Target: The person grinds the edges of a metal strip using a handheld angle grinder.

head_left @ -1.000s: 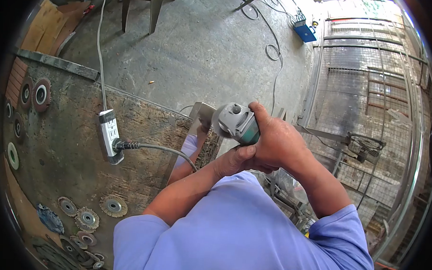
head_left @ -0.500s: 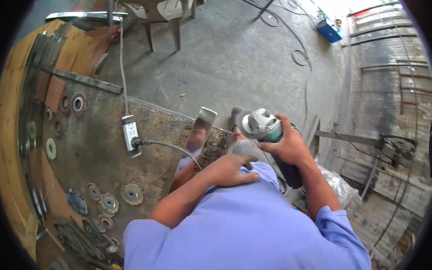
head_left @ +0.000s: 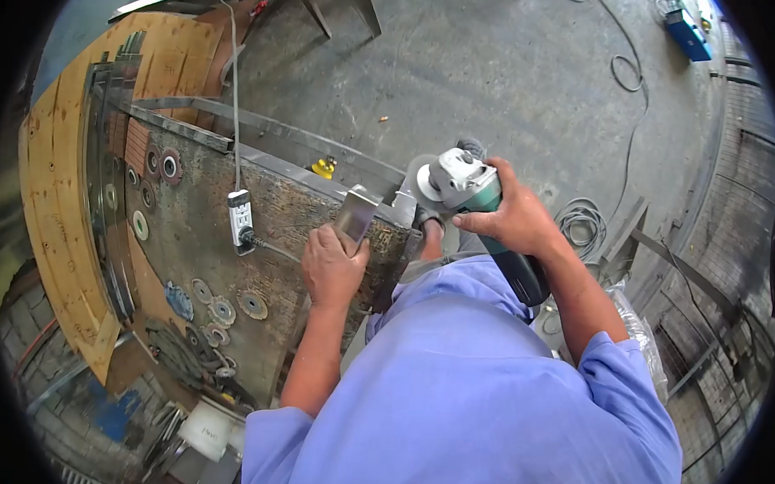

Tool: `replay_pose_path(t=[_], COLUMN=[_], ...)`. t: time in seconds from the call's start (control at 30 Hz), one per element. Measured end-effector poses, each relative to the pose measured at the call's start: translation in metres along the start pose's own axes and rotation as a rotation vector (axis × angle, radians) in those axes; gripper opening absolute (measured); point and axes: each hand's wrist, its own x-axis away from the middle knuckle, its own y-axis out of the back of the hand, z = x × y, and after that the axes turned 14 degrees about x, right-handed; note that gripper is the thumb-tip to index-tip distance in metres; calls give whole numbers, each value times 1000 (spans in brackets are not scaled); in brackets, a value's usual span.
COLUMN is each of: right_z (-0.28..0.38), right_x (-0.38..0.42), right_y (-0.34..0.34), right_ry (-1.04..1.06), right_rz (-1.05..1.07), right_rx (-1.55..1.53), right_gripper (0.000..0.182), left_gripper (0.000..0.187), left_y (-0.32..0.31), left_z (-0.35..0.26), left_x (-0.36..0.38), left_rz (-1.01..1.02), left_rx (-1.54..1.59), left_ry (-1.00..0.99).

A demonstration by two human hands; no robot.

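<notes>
My right hand [head_left: 522, 214] is wrapped round the body of a green and grey angle grinder [head_left: 481, 197], tilted with its head up and to the left. The grinder's disc [head_left: 425, 182] is apart from the metal, near the workbench corner. My left hand [head_left: 332, 264] is closed on a flat, shiny metal bar [head_left: 357, 214], whose far end reaches the edge of the wooden workbench [head_left: 273, 225]. The bar's near part is hidden under the hand and forearm.
A power strip [head_left: 241, 220] with a plugged cord lies on the bench. Several grinding discs [head_left: 222, 310] are to its left and below. A yellow object [head_left: 323, 166] shows beyond the bench edge. Coiled cable [head_left: 582, 223] and a blue box [head_left: 687, 35] are on the floor.
My left hand has moved from my lap to the metal bar and closed on it. The grinder stays in my right hand, its head turned. The view has shifted.
</notes>
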Motion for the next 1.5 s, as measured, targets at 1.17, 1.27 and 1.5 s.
replay_pose_path(t=[1.17,1.27,1.5], right_z=[53,59,66], right_x=[-154,-151,-146], right_y=[0,3,8], right_ry=[323,340,422], right_rz=[582,575,580], right_rx=[115,143,120], right_gripper=[102,101,97], left_gripper=[72,68,70], left_y=[-9,-9,-9], left_z=[2,1,2], left_x=[-2,-3,-3], left_rz=[-27,-38,-36], left_rx=[-68,-72,-56], left_ry=[-17,-10,-32])
